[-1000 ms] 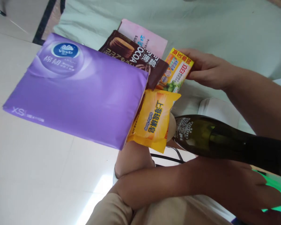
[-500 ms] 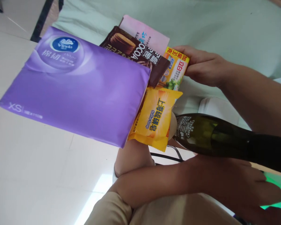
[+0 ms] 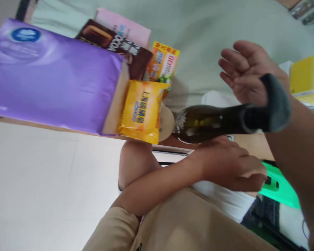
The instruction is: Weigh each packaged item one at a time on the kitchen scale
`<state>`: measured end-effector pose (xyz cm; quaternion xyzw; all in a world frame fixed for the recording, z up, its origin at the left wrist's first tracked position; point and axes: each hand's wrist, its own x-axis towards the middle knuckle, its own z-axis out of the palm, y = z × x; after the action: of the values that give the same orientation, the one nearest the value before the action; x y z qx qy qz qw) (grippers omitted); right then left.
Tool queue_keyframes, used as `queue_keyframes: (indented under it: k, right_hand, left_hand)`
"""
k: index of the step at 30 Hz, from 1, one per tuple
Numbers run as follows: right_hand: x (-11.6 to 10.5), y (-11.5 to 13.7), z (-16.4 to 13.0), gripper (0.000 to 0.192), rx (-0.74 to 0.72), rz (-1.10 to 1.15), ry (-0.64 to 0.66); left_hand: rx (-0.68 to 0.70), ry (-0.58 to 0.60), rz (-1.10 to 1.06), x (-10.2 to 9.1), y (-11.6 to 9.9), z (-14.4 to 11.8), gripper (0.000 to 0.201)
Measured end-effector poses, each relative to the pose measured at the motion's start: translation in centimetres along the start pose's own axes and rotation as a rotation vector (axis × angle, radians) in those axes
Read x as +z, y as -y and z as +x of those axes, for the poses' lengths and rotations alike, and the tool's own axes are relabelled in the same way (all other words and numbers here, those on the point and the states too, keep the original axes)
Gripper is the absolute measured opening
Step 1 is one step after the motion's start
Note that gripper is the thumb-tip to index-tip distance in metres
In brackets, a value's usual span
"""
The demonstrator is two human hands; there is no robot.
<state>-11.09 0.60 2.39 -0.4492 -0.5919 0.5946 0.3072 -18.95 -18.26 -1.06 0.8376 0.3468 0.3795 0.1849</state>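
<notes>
My right hand (image 3: 247, 73) is open, fingers spread, nothing in it, just above the top of a dark green glass bottle (image 3: 206, 122). A dark grey curved piece (image 3: 279, 104) sits at the bottle's top end. My left hand (image 3: 232, 164) is curled beside the bottle at the table edge; whatever is inside its fingers is hidden. Left of the bottle are a yellow sulfur soap packet (image 3: 141, 111), an orange-and-yellow soap box (image 3: 163, 64), a brown cocoa biscuit packet (image 3: 131, 55), a pink packet (image 3: 128, 26) and a large purple tissue pack (image 3: 60, 80).
A pale green cloth (image 3: 199, 24) covers the table. Between soap packet and bottle shows a round beige thing (image 3: 166, 122). At the right stand a yellow box (image 3: 307, 78) and, lower down, a bright green plastic thing (image 3: 282, 188). A white object (image 3: 211, 97) lies behind the bottle.
My right hand has let go of the orange-and-yellow soap box and moved right to above the bottle's top. The view has shifted, so the goods appear further left and higher.
</notes>
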Motion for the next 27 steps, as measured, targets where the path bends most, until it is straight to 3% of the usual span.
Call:
queue_keyframes:
  k: [5, 8, 11, 16, 20, 24, 27]
  right_hand:
    - [-9.6, -4.1, -14.9, 0.068, -0.076, 0.087, -0.462]
    - [-12.8, -7.6, -22.6, 0.051, 0.013, 0.132, -0.789]
    - [-15.0, -10.3, -27.6, 0.036, 0.072, 0.152, -1.014]
    - [-19.9, -12.4, -31.7, 0.031, 0.046, 0.123, -1.242]
    - [-24.3, -13.2, -33.3, 0.032, -0.002, 0.085, -1.343]
    - [-28.4, -13.6, -33.8, 0.033, -0.098, 0.033, -1.448]
    - [-31.6, -13.6, -33.3, 0.039, -0.185, -0.036, -1.508]
  left_hand:
    - [0.013, -0.089, -0.052, 1.4, 0.2, -0.6, 0.041]
    - [0.033, -0.133, -0.100, 2.3, 0.2, -0.3, 0.037]
    - [0.022, -0.109, -0.131, 3.0, 0.1, 0.4, 0.030]
    - [-0.012, -0.022, -0.154, 5.0, -0.4, 2.3, 0.027]
    - [-0.035, 0.063, -0.251, 9.1, -2.0, 6.0, 0.027]
    - [-0.038, 0.097, -0.326, 14.6, -3.8, 13.2, 0.026]
    - [-0.018, 0.023, -0.375, 19.2, -3.8, 20.6, 0.027]
